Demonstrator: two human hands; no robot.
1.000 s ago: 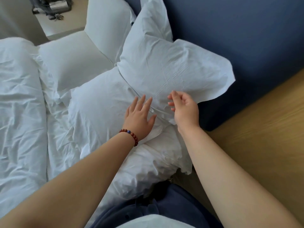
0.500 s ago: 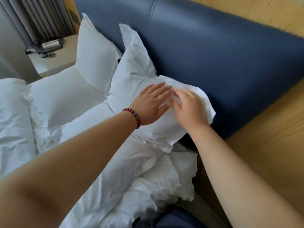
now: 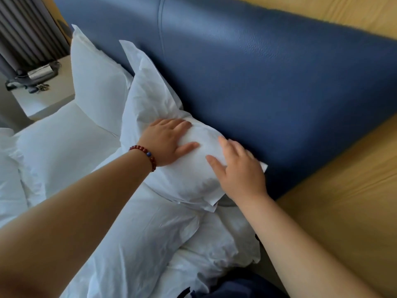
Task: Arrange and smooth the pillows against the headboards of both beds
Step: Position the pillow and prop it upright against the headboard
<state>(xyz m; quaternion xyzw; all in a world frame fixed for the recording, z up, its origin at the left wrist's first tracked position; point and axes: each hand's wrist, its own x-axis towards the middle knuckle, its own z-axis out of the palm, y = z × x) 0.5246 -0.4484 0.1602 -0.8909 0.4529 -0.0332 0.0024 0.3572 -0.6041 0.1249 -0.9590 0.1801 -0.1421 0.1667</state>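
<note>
White pillow (image 3: 150, 104) leaning on blue headboard (image 3: 268, 82), both hands flat on its near end.
L. hand (image 3: 169, 143), w/ bead bracelet (image 3: 146, 154) at wrist, presses pillow top, fingers spread & straight; R. hand (image 3: 240, 171) lies just beside it toward headboard, fingers extended, palm down on same pillow; neither grips. Pillow rests tilted on a second, flat pillow (image 3: 139, 233). Two more pillows (image 3: 96, 82) sit further along, near bedside table (image 3: 49, 100).

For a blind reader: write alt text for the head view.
The left hand and right hand press flat on a white pillow leaning against a blue headboard. The left wrist wears a beaded bracelet; a second pillow stands farther along.
</note>
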